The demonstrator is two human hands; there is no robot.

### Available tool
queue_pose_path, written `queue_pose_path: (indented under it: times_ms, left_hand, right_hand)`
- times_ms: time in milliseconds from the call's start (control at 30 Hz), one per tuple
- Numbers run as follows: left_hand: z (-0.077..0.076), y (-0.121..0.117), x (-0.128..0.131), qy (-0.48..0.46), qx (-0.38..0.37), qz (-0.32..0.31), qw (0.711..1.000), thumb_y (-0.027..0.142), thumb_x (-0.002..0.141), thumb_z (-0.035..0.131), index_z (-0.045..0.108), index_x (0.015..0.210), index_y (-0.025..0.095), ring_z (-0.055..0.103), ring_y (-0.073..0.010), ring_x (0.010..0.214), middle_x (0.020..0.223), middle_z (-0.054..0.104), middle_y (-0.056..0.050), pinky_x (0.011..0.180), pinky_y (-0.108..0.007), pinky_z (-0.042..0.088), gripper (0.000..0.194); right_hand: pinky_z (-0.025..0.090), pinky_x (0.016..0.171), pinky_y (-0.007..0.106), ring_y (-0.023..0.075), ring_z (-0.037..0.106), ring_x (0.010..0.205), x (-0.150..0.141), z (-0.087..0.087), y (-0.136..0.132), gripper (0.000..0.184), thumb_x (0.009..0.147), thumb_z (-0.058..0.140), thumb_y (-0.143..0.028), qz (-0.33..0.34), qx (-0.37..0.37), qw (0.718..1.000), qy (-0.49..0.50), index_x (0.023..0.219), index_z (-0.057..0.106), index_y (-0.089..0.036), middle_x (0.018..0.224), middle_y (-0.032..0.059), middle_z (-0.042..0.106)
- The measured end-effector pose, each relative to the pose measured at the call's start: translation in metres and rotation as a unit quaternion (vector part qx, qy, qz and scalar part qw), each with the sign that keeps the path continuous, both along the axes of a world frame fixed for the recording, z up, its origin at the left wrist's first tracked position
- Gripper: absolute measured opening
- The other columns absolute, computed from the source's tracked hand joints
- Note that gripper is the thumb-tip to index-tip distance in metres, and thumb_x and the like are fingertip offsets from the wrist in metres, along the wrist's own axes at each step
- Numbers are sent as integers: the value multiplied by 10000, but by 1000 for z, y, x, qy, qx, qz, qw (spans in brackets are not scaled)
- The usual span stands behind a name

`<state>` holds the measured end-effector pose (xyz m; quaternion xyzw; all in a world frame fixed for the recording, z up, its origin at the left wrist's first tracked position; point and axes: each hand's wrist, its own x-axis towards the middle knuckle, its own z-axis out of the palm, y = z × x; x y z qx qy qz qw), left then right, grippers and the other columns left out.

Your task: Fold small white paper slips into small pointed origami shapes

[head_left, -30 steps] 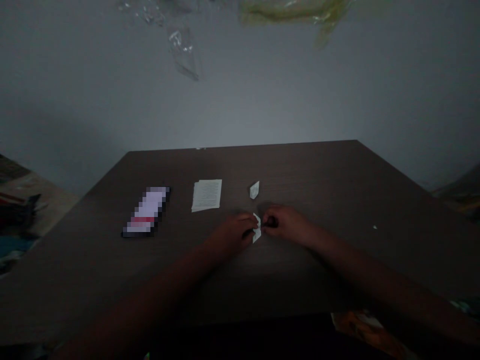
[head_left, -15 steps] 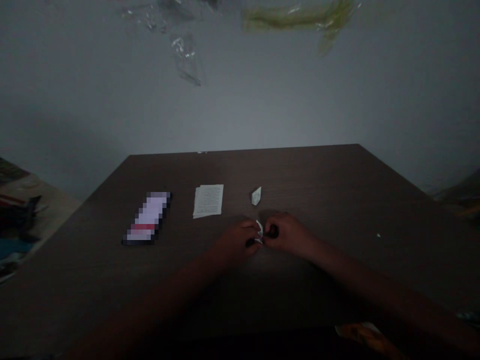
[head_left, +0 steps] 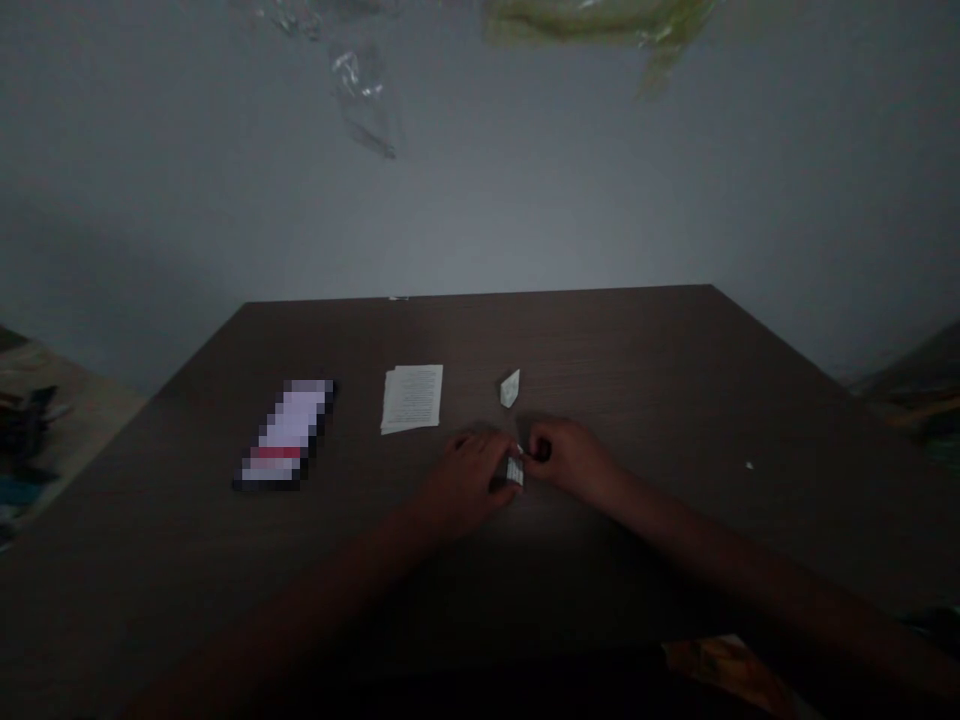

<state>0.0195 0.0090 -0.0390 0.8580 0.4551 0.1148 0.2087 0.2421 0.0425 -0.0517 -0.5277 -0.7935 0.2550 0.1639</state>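
A small folded piece of printed paper [head_left: 515, 472] is held between my two hands, low over the middle of the table. My left hand [head_left: 474, 478] grips its left side with thumb and fingers. On the other side, my right hand [head_left: 564, 455] pinches the paper's upper right edge with curled fingers. Part of the paper is hidden behind the fingers. Just beyond the hands lies another folded paper piece [head_left: 510, 388], pointed at its ends. Left of that rests a stack of printed paper sheets [head_left: 412, 397], slightly fanned.
A phone [head_left: 289, 432] with a lit, blurred-out screen lies at the left of the dark wooden table [head_left: 615, 350]. A tiny white scrap [head_left: 749, 465] is at the right. The table's far edge meets a grey wall [head_left: 525, 200] with clear and yellow plastic on it.
The paper between my hands has been folded smaller, and its printed side now shows below the fingers. My left hand's fingers have shifted on it. The other papers stay put.
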Motion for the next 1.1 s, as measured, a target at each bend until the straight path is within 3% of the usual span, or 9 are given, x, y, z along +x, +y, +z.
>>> queue_pose_path:
  times_ms: [267, 433, 567, 700, 833, 967, 1100]
  left_hand:
    - [-2, 5, 0, -20, -16, -10, 1000, 207, 988, 817, 642, 1282, 221, 727, -313, 1318, 1375, 764, -98, 1147, -477, 585, 343]
    - [-1, 11, 0, -22, -9, -16, 1000, 233, 971, 849, 642, 1306, 191, 704, -330, 1345, 1409, 736, -133, 1167, -489, 580, 396]
    - [1, 16, -3, -12, -11, -23, 1000, 249, 954, 874, 659, 1312, 187, 684, -354, 1379, 1417, 735, -146, 1206, -535, 554, 422]
    - [5, 14, -11, -20, -7, -32, 999, 123, 990, 763, 657, 1370, 165, 662, -306, 1416, 1450, 737, -144, 1252, -489, 518, 397]
    - [2, 19, -16, -33, 2, -57, 998, 119, 986, 743, 677, 1343, 175, 662, -297, 1419, 1438, 748, -137, 1269, -484, 505, 368]
    - [-3, 23, -17, -34, 14, -64, 997, 111, 983, 715, 683, 1324, 187, 677, -296, 1390, 1410, 757, -119, 1244, -483, 526, 351]
    - [-3, 21, -18, -32, 35, -50, 998, 83, 1015, 627, 678, 1354, 158, 677, -279, 1382, 1411, 754, -117, 1252, -453, 509, 351]
  right_hand:
    - [409, 668, 311, 187, 657, 729, 1, -5, 7, 242, 944, 836, -331, -11, 13, 1000, -6, 774, 691, -238, 806, 23, 747]
    - [408, 686, 321, 202, 661, 758, 0, -4, 10, 203, 940, 827, -289, -21, 23, 999, -33, 794, 694, -243, 830, 29, 747]
    - [422, 760, 350, 221, 669, 800, 0, -2, 9, 157, 1004, 763, -303, -2, 43, 998, -49, 871, 711, -238, 887, 48, 757]
    - [435, 859, 385, 258, 687, 920, 0, -6, 5, 129, 1057, 682, -311, 17, 90, 993, -74, 976, 732, -223, 992, 84, 781]
    - [466, 919, 404, 289, 697, 1027, 3, -10, 5, 165, 1069, 640, -303, 15, 105, 992, -70, 1152, 745, -207, 1126, 120, 787]
    - [499, 1014, 431, 313, 703, 1164, 10, -12, 8, 248, 1076, 631, -282, 59, 120, 991, -21, 1283, 744, -204, 1227, 139, 777]
    - [520, 1060, 467, 329, 704, 1206, 15, -14, 12, 252, 1031, 748, -328, 122, 121, 985, 14, 1254, 766, -212, 1263, 144, 770]
